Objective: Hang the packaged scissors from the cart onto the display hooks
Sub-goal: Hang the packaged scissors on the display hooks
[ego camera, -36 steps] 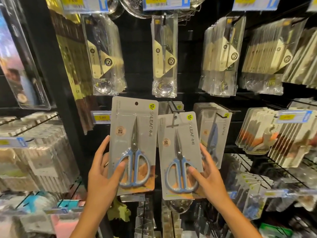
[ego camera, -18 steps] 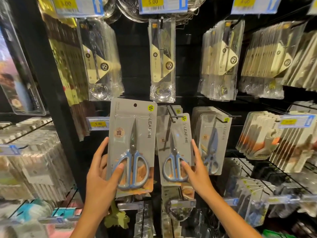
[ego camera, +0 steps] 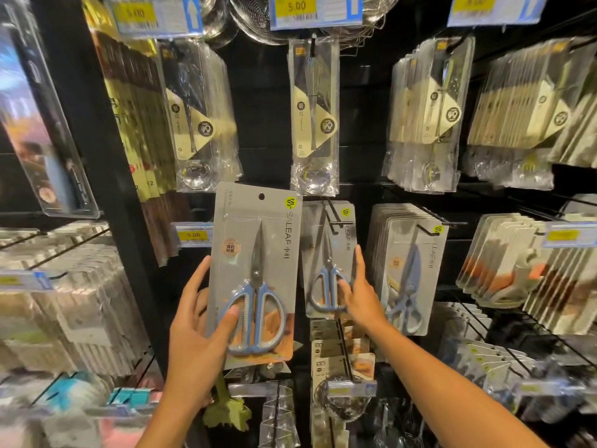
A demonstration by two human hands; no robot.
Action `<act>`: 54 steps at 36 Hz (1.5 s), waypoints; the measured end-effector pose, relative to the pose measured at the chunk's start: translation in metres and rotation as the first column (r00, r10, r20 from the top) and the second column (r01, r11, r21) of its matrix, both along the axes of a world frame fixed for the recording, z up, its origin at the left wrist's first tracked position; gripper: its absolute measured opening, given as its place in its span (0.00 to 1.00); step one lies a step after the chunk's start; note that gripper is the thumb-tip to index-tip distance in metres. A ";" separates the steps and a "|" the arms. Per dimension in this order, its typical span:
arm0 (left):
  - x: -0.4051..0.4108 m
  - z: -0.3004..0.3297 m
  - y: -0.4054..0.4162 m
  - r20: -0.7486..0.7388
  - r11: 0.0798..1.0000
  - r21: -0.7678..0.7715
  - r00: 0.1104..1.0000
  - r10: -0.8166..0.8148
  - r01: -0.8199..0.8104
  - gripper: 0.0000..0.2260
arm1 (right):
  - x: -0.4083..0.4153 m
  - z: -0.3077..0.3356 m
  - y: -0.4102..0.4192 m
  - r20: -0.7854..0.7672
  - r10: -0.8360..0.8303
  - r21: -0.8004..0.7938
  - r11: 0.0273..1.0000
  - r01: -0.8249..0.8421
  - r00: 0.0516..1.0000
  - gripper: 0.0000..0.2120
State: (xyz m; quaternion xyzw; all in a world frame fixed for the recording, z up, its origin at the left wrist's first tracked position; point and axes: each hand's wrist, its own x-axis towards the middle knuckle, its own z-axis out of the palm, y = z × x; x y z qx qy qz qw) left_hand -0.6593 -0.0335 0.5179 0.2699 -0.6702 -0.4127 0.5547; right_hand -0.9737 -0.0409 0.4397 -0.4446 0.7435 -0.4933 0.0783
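Scissors pack upright, pinched by left hand at its lower left; right hand grips hung pack on hook.

A black display wall carries yellow price tags and packaged ladles.
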 end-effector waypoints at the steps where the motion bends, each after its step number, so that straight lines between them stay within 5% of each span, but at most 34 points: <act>1: 0.000 0.000 0.000 -0.002 1.000 0.000 1.000 -0.001 0.001 0.34 | -0.001 0.000 -0.003 0.003 0.002 0.007 1.000 -0.002 1.000 0.44; 13: 0.005 -0.003 0.005 -0.008 1.000 -0.023 1.000 -0.001 0.001 0.34 | 0.023 -0.005 0.026 -0.041 -0.014 -0.031 0.999 0.013 0.999 0.38; 19: 0.005 -0.008 0.007 -0.022 1.000 -0.022 1.000 -0.003 0.003 0.34 | 0.075 0.005 0.053 0.204 0.293 -0.188 0.948 -0.256 0.934 0.24; 26: 0.000 -0.016 0.009 -0.035 1.000 -0.009 0.999 -0.026 0.026 0.34 | 0.119 0.039 0.080 0.243 0.520 -0.314 0.841 -0.441 0.819 0.29; 35: 0.002 -0.030 0.007 -0.023 0.990 0.062 0.991 -0.128 0.129 0.40 | 0.121 0.038 0.097 0.183 0.481 -0.276 0.862 -0.425 0.857 0.31; 54: -0.044 -0.056 -0.005 0.275 0.949 0.081 0.909 -0.314 0.303 0.47 | 0.083 0.000 0.130 0.202 0.252 -0.219 0.953 -0.207 0.946 0.31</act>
